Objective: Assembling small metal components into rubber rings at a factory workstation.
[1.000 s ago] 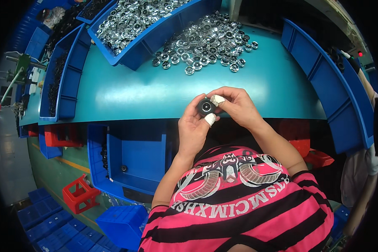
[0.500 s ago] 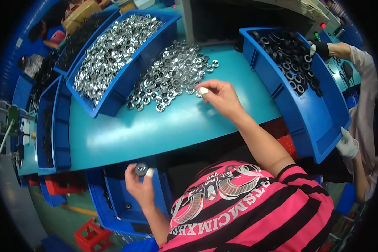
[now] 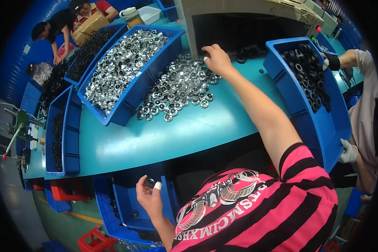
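Head view: left hand [image 3: 149,198] clamped on black round part [image 3: 149,183] over blue bin [image 3: 126,210], right hand [image 3: 216,59] far apart, fingers loose over silver rings [image 3: 176,88].

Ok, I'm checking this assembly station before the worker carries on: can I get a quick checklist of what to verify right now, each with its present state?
1. Left hand grips the small round black part between thumb and fingers: ok.
2. That part is over the blue bin below the table edge: ok.
3. Right hand is at the far edge of the loose pile of silver rings on the teal table: ok.
4. Right hand has a ring pinched: cannot tell, the fingertips are hidden.
5. Blue bin of silver rings is stocked: ok.
6. Blue bin of black rings on the right is free: not ok, a co-worker's gloved hand is at it.
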The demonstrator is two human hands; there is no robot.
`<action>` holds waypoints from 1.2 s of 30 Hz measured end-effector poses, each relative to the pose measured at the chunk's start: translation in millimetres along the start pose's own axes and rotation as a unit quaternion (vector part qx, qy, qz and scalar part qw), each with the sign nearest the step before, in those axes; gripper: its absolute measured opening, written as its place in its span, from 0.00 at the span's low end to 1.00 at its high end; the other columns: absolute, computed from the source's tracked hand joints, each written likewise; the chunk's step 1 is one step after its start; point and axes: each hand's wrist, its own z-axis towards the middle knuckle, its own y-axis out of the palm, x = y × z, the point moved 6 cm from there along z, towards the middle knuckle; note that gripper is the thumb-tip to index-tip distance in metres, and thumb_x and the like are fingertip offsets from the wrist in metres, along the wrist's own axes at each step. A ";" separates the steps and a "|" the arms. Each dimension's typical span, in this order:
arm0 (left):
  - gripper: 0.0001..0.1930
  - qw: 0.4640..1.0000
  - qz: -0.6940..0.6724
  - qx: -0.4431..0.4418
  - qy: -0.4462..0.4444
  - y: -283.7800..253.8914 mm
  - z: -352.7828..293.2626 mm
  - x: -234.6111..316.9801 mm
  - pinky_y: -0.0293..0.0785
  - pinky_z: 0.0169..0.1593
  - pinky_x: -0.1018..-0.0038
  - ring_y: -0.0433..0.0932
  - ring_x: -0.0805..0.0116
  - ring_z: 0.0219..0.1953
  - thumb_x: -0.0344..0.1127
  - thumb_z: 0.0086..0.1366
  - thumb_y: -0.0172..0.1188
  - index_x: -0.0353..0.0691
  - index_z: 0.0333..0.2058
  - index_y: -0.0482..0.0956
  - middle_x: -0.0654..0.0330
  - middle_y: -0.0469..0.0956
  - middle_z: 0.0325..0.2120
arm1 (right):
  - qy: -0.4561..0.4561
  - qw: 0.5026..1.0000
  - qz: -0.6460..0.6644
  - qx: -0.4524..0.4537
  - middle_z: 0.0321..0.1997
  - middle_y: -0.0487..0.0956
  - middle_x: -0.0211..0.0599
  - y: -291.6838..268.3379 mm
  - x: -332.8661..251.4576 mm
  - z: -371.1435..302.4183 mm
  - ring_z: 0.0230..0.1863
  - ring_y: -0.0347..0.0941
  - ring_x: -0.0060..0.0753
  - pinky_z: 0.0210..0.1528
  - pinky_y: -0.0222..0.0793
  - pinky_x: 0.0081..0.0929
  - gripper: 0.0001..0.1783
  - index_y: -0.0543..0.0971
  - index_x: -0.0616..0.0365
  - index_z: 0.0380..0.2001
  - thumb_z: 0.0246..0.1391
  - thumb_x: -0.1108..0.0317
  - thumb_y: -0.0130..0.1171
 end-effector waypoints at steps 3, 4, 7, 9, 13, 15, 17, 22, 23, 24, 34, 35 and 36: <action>0.24 0.999 0.045 0.013 0.016 -13.2 -3.4 -2.8 0.72 0.37 0.81 0.72 0.78 0.34 0.16 0.55 0.66 0.31 0.52 0.78 0.64 0.69 0.38 | 0.029 0.996 -0.063 -0.055 0.60 0.75 0.50 20.3 9.2 25.7 0.59 0.75 0.56 0.60 0.74 0.48 0.25 0.79 0.50 0.58 0.55 0.63 0.64; 0.24 0.998 0.059 0.022 0.016 -20.0 -6.5 -3.8 0.72 0.37 0.81 0.72 0.77 0.34 0.16 0.55 0.65 0.31 0.52 0.78 0.63 0.69 0.38 | 0.036 0.995 -0.070 -0.058 0.60 0.75 0.51 23.1 13.1 28.7 0.59 0.75 0.56 0.60 0.74 0.49 0.24 0.79 0.51 0.56 0.56 0.62 0.64; 0.26 0.990 0.134 0.053 -0.001 -47.6 -14.4 -25.8 0.73 0.39 0.78 0.73 0.71 0.34 0.17 0.53 0.66 0.32 0.54 0.77 0.59 0.69 0.39 | 0.055 0.994 -0.076 -0.056 0.58 0.76 0.53 36.0 27.9 38.0 0.57 0.77 0.58 0.58 0.76 0.49 0.22 0.78 0.55 0.53 0.57 0.59 0.64; 0.28 0.964 0.254 0.070 -0.019 -74.1 -19.5 -50.3 0.74 0.43 0.72 0.75 0.64 0.35 0.17 0.52 0.66 0.32 0.55 0.77 0.55 0.70 0.40 | 0.053 0.996 -0.066 -0.030 0.56 0.77 0.54 34.2 33.3 42.7 0.55 0.78 0.59 0.56 0.77 0.50 0.21 0.79 0.56 0.50 0.55 0.58 0.64; 0.33 0.859 0.496 0.125 -0.024 -114.1 -37.3 -74.6 0.72 0.51 0.60 0.75 0.49 0.43 0.20 0.49 0.69 0.34 0.58 0.76 0.49 0.71 0.41 | 0.032 0.995 -0.091 -0.012 0.55 0.78 0.54 27.9 40.9 63.2 0.52 0.80 0.59 0.53 0.79 0.52 0.20 0.79 0.55 0.49 0.54 0.61 0.62; 0.34 0.823 0.541 0.174 0.010 -119.6 -39.9 -65.2 0.70 0.53 0.56 0.74 0.45 0.46 0.22 0.50 0.69 0.36 0.59 0.75 0.48 0.71 0.42 | 0.024 0.991 -0.130 0.001 0.55 0.78 0.54 18.9 49.5 79.3 0.52 0.80 0.59 0.52 0.79 0.51 0.20 0.78 0.54 0.51 0.54 0.64 0.60; 0.33 0.848 0.487 0.199 0.060 -112.4 -27.0 -53.4 0.72 0.49 0.60 0.74 0.50 0.43 0.22 0.52 0.68 0.36 0.59 0.74 0.49 0.71 0.43 | 0.070 0.988 -0.134 0.012 0.56 0.78 0.53 5.9 75.0 107.0 0.52 0.81 0.59 0.52 0.79 0.51 0.20 0.78 0.51 0.53 0.57 0.65 0.54; 0.22 0.917 0.334 0.167 0.141 -28.8 7.0 21.6 0.74 0.40 0.67 0.75 0.60 0.37 0.22 0.59 0.62 0.36 0.54 0.78 0.54 0.75 0.41 | 0.175 0.978 -0.113 0.023 0.53 0.81 0.55 9.5 133.5 158.9 0.52 0.81 0.57 0.53 0.78 0.52 0.18 0.82 0.53 0.50 0.63 0.64 0.48; 0.20 0.923 0.318 0.150 0.154 -10.1 13.4 32.1 0.75 0.42 0.66 0.76 0.57 0.38 0.23 0.60 0.61 0.36 0.53 0.79 0.53 0.76 0.40 | 0.162 0.979 -0.119 0.026 0.51 0.81 0.55 24.3 149.9 159.2 0.50 0.81 0.57 0.52 0.79 0.51 0.17 0.82 0.53 0.49 0.63 0.65 0.48; 0.19 0.922 0.319 0.126 0.177 10.4 23.0 43.0 0.75 0.44 0.63 0.77 0.54 0.40 0.24 0.60 0.61 0.37 0.52 0.80 0.51 0.78 0.40 | 0.148 0.981 -0.124 0.033 0.49 0.82 0.54 38.7 167.5 162.8 0.49 0.81 0.57 0.51 0.79 0.51 0.17 0.82 0.54 0.49 0.63 0.65 0.48; 0.17 0.903 0.249 -0.064 0.344 164.5 102.0 86.5 0.74 0.46 0.63 0.80 0.55 0.38 0.26 0.60 0.65 0.42 0.49 0.82 0.55 0.81 0.38 | 0.028 0.961 -0.137 0.240 0.39 0.83 0.57 16.6 259.5 206.1 0.42 0.81 0.59 0.45 0.78 0.52 0.13 0.82 0.61 0.43 0.65 0.67 0.51; 0.17 0.907 0.244 -0.077 0.335 170.3 104.6 81.6 0.74 0.45 0.63 0.80 0.56 0.37 0.26 0.60 0.65 0.42 0.49 0.82 0.55 0.81 0.38 | 0.016 0.955 -0.144 0.259 0.38 0.83 0.57 2.9 263.7 208.5 0.42 0.81 0.60 0.45 0.78 0.53 0.13 0.81 0.61 0.43 0.65 0.67 0.50; 0.18 0.910 0.236 -0.085 0.330 173.9 107.1 78.3 0.74 0.45 0.63 0.80 0.56 0.37 0.25 0.60 0.65 0.42 0.49 0.82 0.55 0.81 0.38 | 0.006 0.952 -0.149 0.267 0.39 0.83 0.57 -9.0 268.3 208.4 0.43 0.80 0.61 0.45 0.77 0.53 0.13 0.81 0.62 0.43 0.65 0.68 0.51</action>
